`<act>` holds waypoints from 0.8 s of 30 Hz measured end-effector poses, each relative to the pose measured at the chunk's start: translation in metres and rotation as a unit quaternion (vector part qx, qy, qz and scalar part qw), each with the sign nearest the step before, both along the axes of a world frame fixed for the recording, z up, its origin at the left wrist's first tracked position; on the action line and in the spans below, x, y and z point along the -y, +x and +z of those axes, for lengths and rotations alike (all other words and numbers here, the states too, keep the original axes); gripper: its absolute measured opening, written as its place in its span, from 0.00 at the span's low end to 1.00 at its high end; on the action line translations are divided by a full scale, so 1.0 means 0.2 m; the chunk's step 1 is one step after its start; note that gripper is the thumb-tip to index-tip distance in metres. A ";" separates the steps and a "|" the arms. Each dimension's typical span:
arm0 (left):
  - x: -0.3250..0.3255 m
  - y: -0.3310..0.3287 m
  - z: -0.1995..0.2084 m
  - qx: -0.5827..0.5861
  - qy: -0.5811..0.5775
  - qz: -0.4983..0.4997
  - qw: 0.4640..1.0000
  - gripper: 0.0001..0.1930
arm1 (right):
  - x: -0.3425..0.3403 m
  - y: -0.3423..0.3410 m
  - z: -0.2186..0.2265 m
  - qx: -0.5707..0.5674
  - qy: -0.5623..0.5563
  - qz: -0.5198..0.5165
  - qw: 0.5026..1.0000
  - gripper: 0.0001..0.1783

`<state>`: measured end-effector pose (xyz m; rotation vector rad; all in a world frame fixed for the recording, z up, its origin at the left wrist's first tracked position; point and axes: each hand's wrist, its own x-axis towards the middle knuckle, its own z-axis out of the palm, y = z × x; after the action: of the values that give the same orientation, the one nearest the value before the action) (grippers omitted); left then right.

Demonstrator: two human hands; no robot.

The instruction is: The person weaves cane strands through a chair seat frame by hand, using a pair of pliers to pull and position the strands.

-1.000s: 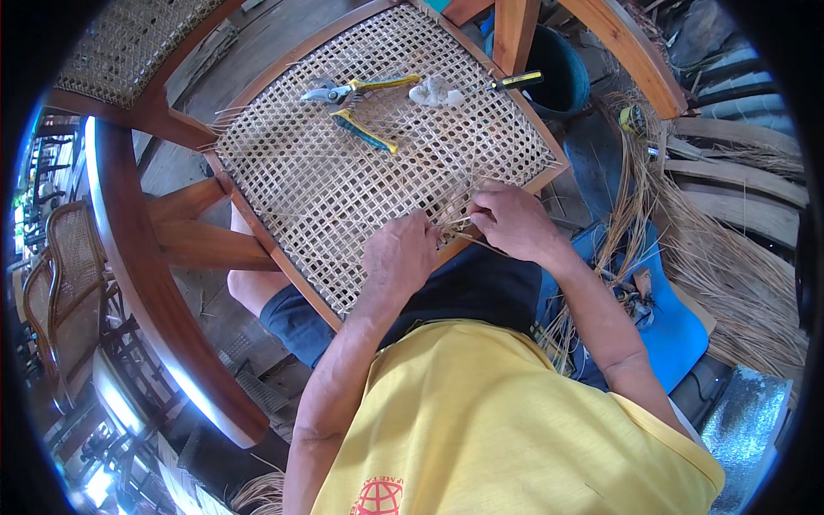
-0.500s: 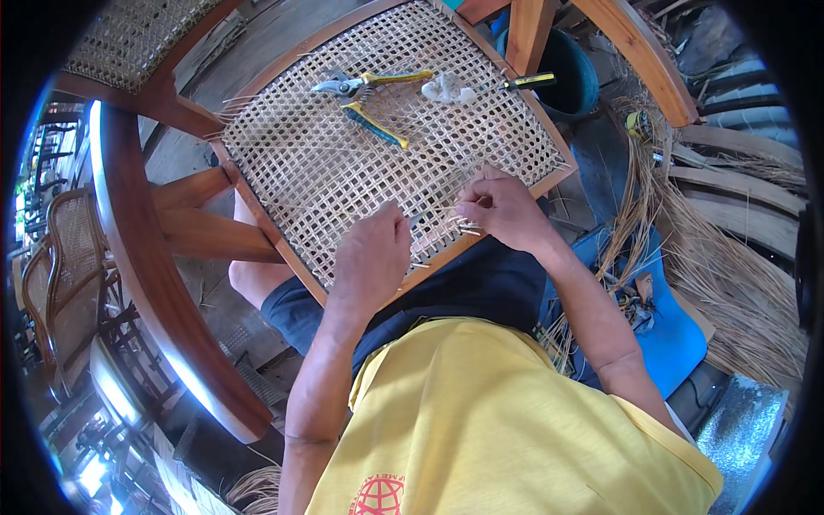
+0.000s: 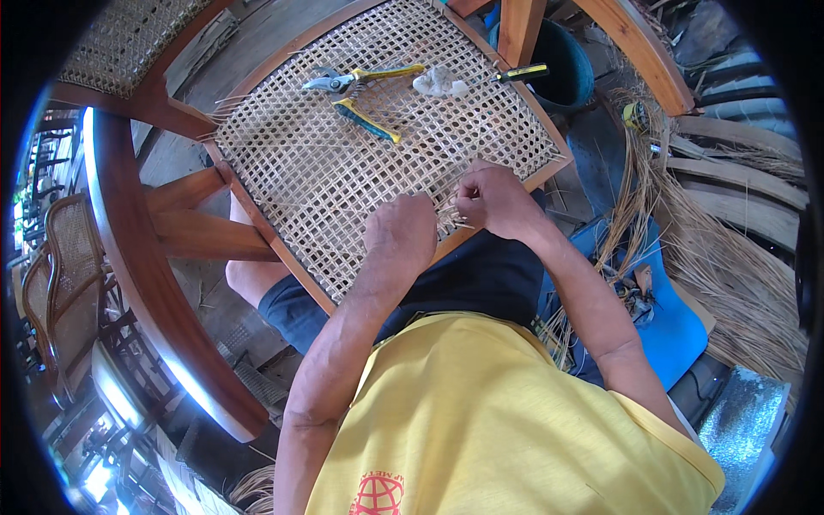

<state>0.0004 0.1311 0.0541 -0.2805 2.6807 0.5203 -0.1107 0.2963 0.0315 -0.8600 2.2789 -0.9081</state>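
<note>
A woven cane seat in a wooden frame lies across my lap. Both hands are over its near edge. My left hand is closed, knuckles up, low over the weave; what its fingers pinch is hidden beneath it. Just to the right, my right hand is closed, thumb and forefinger curled together, by loose cane ends at the frame; whatever it grips is too small to make out. Farther up the seat rest pruning shears with yellow-green handles, spread apart, and a crumpled whitish lump.
A black-and-yellow handled tool lies across the frame's right edge, near a dark green bucket. Curved wooden chair parts stand at left. Bundles of cane strands and a blue plastic seat are at right.
My left hand has moved right and slightly up, closer to my right hand. The right hand stays near the same spot on the seat. The view has shifted slightly.
</note>
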 end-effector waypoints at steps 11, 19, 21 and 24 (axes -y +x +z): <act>0.10 0.08 -0.14 -0.058 0.274 0.166 0.945 0.15 | 0.11 0.19 0.07 -0.135 0.137 0.071 0.979 0.14; 0.04 0.11 -0.11 -0.097 0.143 0.153 0.973 0.15 | 0.12 0.29 0.07 -0.281 0.130 0.058 0.949 0.12; 0.06 0.12 -0.13 -0.122 0.148 0.141 0.971 0.13 | 0.11 0.29 0.07 -0.261 0.126 0.032 0.957 0.11; 0.10 0.13 -0.14 -0.153 0.207 0.098 0.961 0.10 | 0.11 0.26 0.07 -0.211 0.110 -0.001 0.971 0.08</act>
<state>0.0258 0.1116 0.0268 -0.3684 2.7558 1.2571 -0.0593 0.2752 0.0457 -1.0243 2.6766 -0.4892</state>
